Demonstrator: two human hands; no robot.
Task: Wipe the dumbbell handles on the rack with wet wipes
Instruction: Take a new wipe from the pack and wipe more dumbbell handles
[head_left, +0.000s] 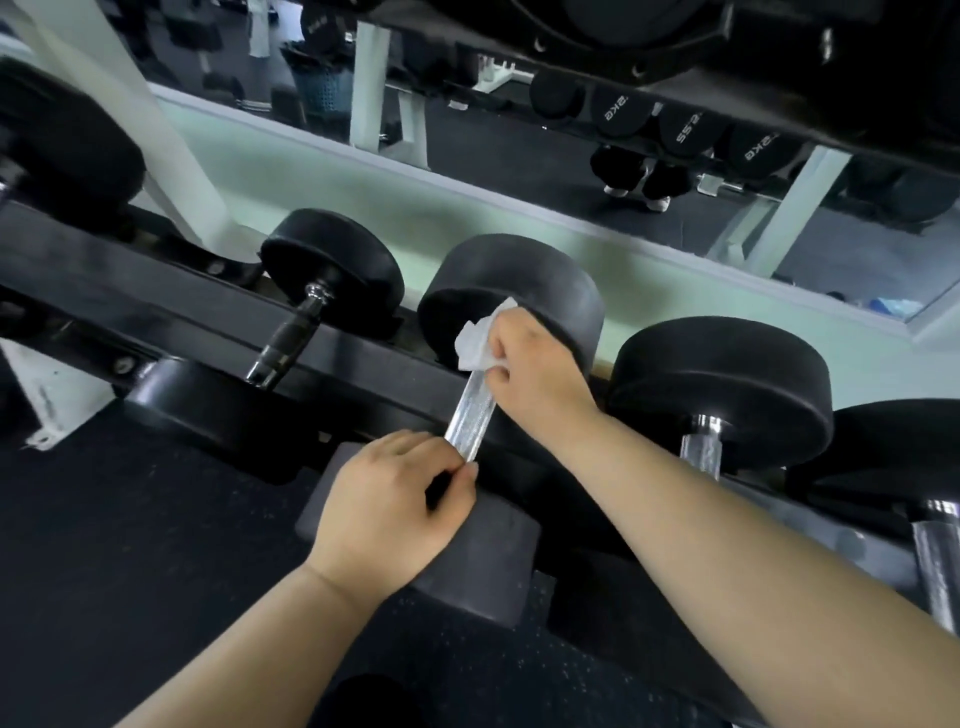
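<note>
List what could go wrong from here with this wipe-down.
The left hand grips the near end of the handle, so that stretch may go unwiped. The wet wipe, bunched small in the right hand, may cover only part of the handle's girth. If the dumbbell rolls on the rack, the left fingers could get pinched.

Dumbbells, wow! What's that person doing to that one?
A person is cleaning a dumbbell on the rack. Their right hand pinches a white wet wipe against the far end of its shiny handle. Their left hand grips the handle's near end, as if steadying it. Other dumbbells sit alongside.
</note>
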